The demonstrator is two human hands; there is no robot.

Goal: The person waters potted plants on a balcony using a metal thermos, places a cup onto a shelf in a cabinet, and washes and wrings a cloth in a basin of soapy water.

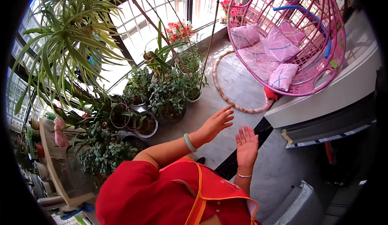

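My left hand (215, 125), with a pale green bangle (189, 143) on its wrist, is raised in front of my red clothing. Its fingers are spread and hold nothing. Just to its right, my right hand (247, 147) is held up with the palm showing and the fingers stretched out, nothing in it. A silver bracelet (244, 175) circles that wrist. The two hands are apart, above the grey marble floor (178, 132). Nearest to my left hand stand potted plants (166, 93), which it does not touch.
A pink hanging chair (320, 88) with pink cushions (281, 47) is at the upper right, beside a ring-shaped base (218, 88). A white curved counter (315, 106) lies right. Spider plant leaves (76, 31) hang upper left. A tan-edged table (54, 172) stands lower left.
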